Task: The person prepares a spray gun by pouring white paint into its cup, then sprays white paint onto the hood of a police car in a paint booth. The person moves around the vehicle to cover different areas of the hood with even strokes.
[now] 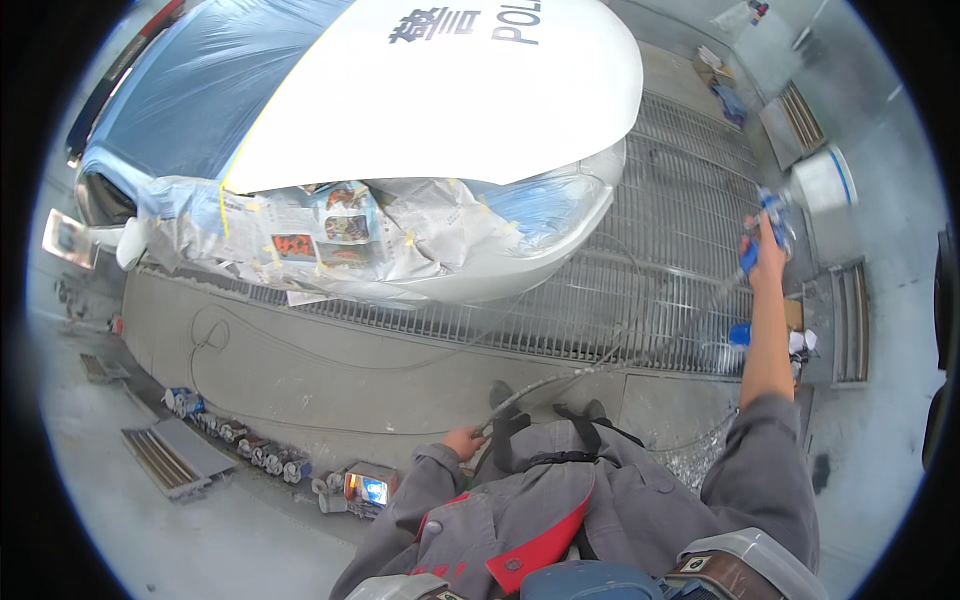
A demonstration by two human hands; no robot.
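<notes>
My right hand is stretched out to the right, its fingers wrapped round a spray gun with blue parts. Just beyond the gun is a white cylinder with a blue band; whether it is joined to the gun I cannot tell. A grey hose runs from near the gun back toward my waist. Low in front of me, my left hand is closed on that hose. Ahead to the left stands a car with a white hood bearing dark lettering, its side masked with newspaper.
Blue film covers the windshield. Floor grating runs around the car's front. A thin line loops over the floor. Several small cans and a lit device line the left wall. A blue item lies below my right forearm.
</notes>
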